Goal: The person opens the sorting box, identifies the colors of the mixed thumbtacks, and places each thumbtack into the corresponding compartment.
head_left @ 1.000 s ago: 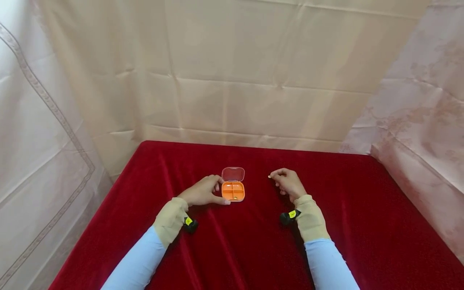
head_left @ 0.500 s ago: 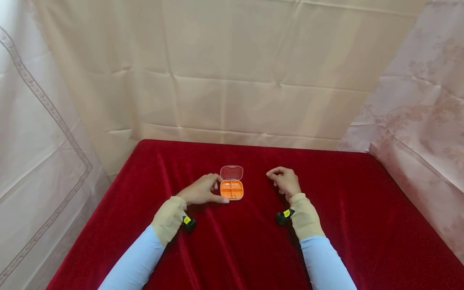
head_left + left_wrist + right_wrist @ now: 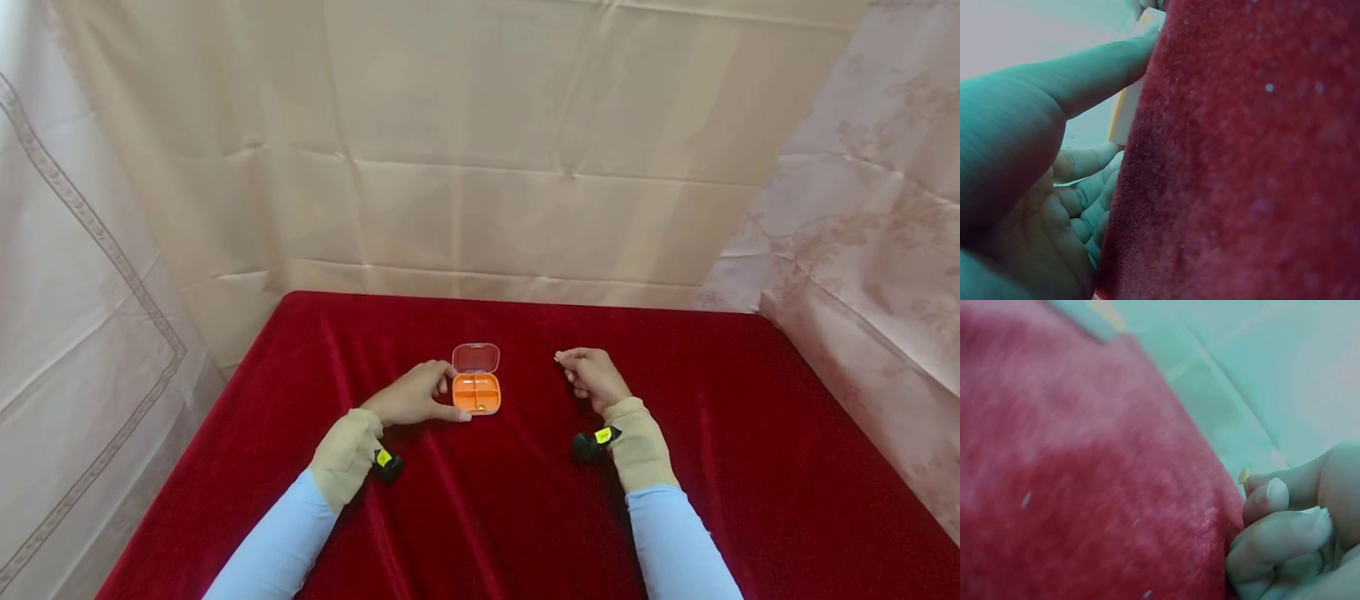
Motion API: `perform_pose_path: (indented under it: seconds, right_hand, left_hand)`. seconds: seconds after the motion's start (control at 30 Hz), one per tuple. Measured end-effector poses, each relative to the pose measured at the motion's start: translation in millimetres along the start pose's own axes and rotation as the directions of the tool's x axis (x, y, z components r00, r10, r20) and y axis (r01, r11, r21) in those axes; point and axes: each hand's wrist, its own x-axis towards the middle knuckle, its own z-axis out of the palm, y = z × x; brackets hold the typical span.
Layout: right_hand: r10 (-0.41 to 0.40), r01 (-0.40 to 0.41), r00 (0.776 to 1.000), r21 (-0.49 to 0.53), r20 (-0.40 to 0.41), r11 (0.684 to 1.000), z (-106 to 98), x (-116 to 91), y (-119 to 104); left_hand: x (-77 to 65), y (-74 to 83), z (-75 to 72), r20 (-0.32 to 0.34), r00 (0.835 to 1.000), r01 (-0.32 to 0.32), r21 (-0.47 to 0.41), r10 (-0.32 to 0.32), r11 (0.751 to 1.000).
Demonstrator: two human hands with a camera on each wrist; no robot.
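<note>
An orange pill box with several compartments lies on the red cloth, its clear lid tipped back. In its front right compartment sits a small gold-coloured piece. My left hand grips the box from the left, thumb along the front edge and index finger at the back corner. The left wrist view shows the thumb against the box's pale side. To the right of the box, my right hand pinches a small yellow disc-headed piece between thumb and index finger, the other fingers curled under.
Red velvet cloth covers the table. A beige curtain hangs behind its far edge, with pale patterned drapes on the left and right. A dark wrist camera sits on each wrist.
My right hand has turned and shifted slightly; the small piece at its fingertips, out of sight half a second ago, shows again. My left hand keeps its hold on the pill box.
</note>
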Motion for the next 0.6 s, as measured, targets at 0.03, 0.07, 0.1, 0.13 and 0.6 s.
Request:
perform_pose_path:
  seconds: [0.03, 0.07, 0.1, 0.13, 0.6]
  right_hand:
    - [0.01, -0.012, 0.999, 0.071, 0.035, 0.997, -1.1, -0.1, -0.8]
    - [0.016, -0.026, 0.997, 0.143, 0.074, 0.989, -2.2, -0.3, -1.4]
    - [0.019, -0.045, 0.993, 0.218, 0.121, 0.975, -3.1, -0.7, -2.2]
    - [0.016, -0.068, 0.984, 0.29, 0.178, 0.955, -4.1, -1.2, -3.0]
    - [-0.166, -0.407, 0.734, 0.623, 0.658, 0.668, -5.5, -2.6, -6.2]
  left_hand:
    - [0.0, -0.5, 0.1, 0.0, 1.0, 0.001, -0.003, -0.001, 1.0]
    - [0.2, -1.0, 0.3, 0.0, 1.0, 0.001, -0.006, -0.001, 1.0]
    - [0.3, -1.3, 0.5, 0.0, 1.0, -0.002, -0.004, 0.002, 1.0]
    - [0.1, -1.1, 0.4, 0.0, 1.0, -0.004, -0.001, 0.004, 1.0]
    - [0.2, -0.6, -0.4, -0.002, 1.0, -0.018, 0.012, 0.018, 1.0]
